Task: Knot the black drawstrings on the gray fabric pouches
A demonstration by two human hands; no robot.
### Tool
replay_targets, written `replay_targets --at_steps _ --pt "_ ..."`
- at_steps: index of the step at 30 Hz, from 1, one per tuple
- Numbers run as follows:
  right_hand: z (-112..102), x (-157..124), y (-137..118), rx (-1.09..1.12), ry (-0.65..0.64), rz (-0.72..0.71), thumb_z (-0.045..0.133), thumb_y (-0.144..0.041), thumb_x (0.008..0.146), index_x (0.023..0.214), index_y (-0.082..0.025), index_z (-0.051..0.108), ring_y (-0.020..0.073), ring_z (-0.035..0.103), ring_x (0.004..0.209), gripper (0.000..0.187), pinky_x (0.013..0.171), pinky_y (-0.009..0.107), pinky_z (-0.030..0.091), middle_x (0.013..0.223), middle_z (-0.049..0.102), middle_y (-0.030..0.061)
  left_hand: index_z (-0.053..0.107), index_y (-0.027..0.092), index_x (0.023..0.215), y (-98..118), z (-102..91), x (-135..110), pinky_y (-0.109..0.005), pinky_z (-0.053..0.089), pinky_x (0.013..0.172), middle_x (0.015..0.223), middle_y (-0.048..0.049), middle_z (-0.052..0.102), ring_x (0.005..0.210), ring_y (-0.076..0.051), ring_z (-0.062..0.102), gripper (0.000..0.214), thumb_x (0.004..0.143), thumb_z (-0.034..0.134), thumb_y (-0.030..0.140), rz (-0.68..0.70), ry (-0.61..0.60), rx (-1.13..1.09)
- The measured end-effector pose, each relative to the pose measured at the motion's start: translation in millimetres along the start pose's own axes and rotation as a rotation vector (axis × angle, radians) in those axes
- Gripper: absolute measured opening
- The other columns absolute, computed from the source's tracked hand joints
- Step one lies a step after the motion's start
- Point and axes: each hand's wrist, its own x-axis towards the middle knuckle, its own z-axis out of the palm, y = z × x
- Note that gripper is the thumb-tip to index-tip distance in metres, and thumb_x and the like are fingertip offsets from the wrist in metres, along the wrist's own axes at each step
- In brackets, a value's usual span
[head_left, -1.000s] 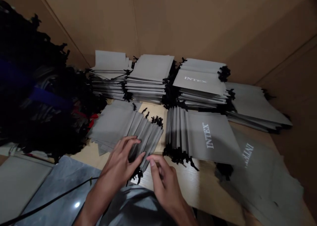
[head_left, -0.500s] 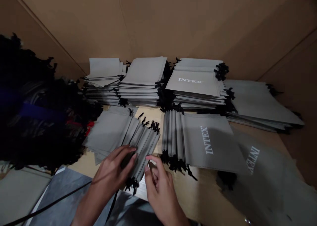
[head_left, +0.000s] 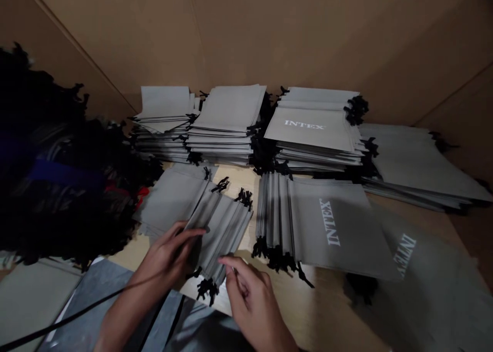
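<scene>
A fanned row of grey drawstring bags (head_left: pixel 223 223) with knotted black cords lies slantwise on the table in front of me. My left hand (head_left: pixel 167 257) is closed on bags at the left side of this row, its index finger stretched across them. Some of those bags are tipped up at the fold. At the row's lower right edge is my right hand (head_left: pixel 250 290), fingers curled, index fingertip touching the bags and thumb close to it. Whether a bag edge sits between that thumb and finger is hard to see.
Stacks of grey bags (head_left: pixel 227 108) stand along the brown cardboard wall (head_left: pixel 246 33). Another fanned row (head_left: pixel 327 218), printed INTEX, lies to the right. A dark heap of black cords (head_left: pixel 57 198) fills the left. A clear plastic sheet (head_left: pixel 431 290) is at lower right.
My left hand has shifted left and tipped bags upward at the fold. My right hand has moved slightly down along the row's edge. The view has shifted a little.
</scene>
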Motion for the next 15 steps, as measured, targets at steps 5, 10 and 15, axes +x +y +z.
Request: replay_targets --at_steps 5,10,15 --pt "-2 2 -1 0.002 -0.041 0.0 0.051 -0.027 0.106 0.119 -0.023 0.084 0.0152 0.042 0.046 0.035 0.051 0.028 0.037 0.054 0.043 -0.0065 0.083 0.029 0.105 14 2.5 0 -0.036 0.062 0.1 0.125 -0.0098 0.075 0.123 -0.033 0.076 0.025 0.096 0.078 0.052 0.014 -0.047 0.009" --pt "-3 1 -1 -0.003 -0.021 -0.01 0.053 -0.026 0.105 0.122 -0.024 0.085 0.0148 0.037 0.046 0.036 0.048 0.028 0.032 0.054 0.043 -0.0065 0.078 0.026 0.097 23 -2.4 9 -0.03 0.06 0.081 0.117 -0.0065 0.073 0.089 -0.024 0.077 0.022 0.091 0.082 0.047 -0.018 -0.114 0.048" --pt "-3 2 0 -0.021 -0.002 -0.021 0.054 -0.028 0.105 0.119 -0.027 0.086 0.0155 0.039 0.048 0.034 0.046 0.028 0.032 0.055 0.05 -0.0046 0.085 0.026 0.099 24 -16.5 16 -0.027 0.055 0.072 0.133 -0.0059 0.073 0.061 -0.012 0.065 0.017 0.094 0.075 0.039 -0.062 -0.225 0.0"
